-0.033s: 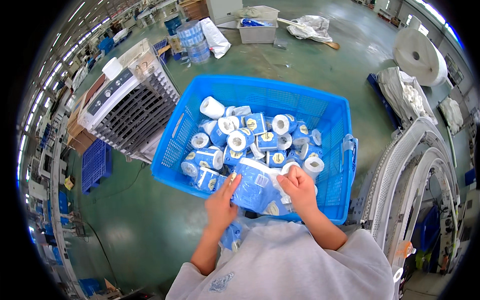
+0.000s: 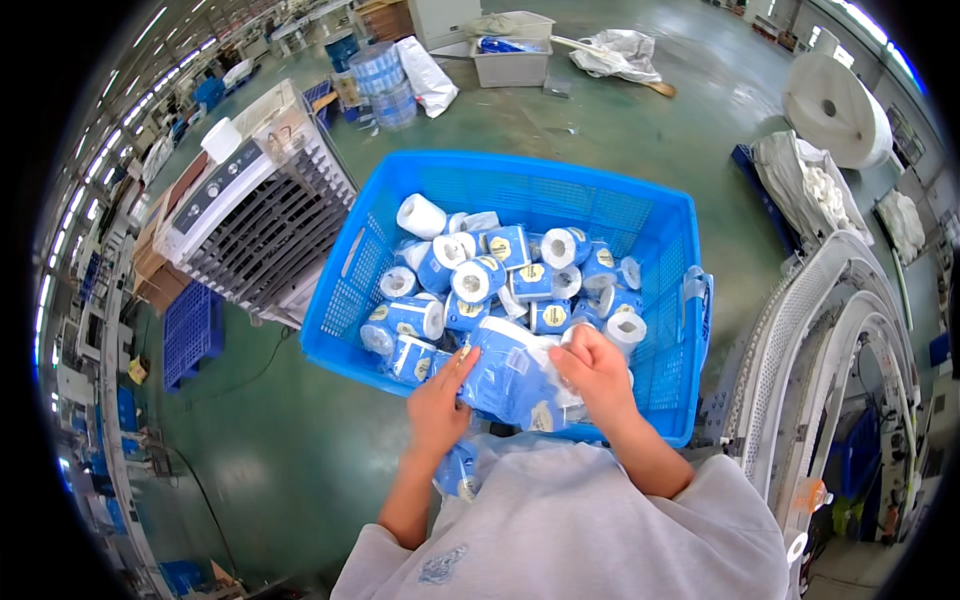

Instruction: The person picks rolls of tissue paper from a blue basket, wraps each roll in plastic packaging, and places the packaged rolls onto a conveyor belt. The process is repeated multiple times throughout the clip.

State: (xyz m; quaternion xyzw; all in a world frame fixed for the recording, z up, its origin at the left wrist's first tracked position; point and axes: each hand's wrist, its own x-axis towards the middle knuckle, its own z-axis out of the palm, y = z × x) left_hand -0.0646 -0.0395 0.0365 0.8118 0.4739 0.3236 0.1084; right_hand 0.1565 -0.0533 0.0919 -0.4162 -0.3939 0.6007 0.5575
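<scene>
Over the near edge of the blue plastic crate (image 2: 530,166), my two hands hold a blue-and-white printed plastic wrapper (image 2: 492,380) with a wrapped toilet roll look. My left hand (image 2: 438,408) grips its left side, thumb on top. My right hand (image 2: 596,372) is closed, pinching the crumpled clear film on the wrapper's right side. How much roll is inside the wrapper I cannot tell. Below them, the crate holds many toilet rolls (image 2: 480,279), most in blue wrappers, some bare white like the roll (image 2: 421,216) at the far left. Another blue wrapper (image 2: 460,472) hangs against my shirt.
A white air cooler (image 2: 262,215) stands left of the crate, beside a blue pallet (image 2: 193,333). To the right curves a metal conveyor (image 2: 765,350). Farther back are a grey bin (image 2: 512,66), film rolls (image 2: 385,85) and a large white paper reel (image 2: 838,112).
My right hand has shifted slightly, and the wrapper's right part has creased and turned a little. The view has moved marginally.
</scene>
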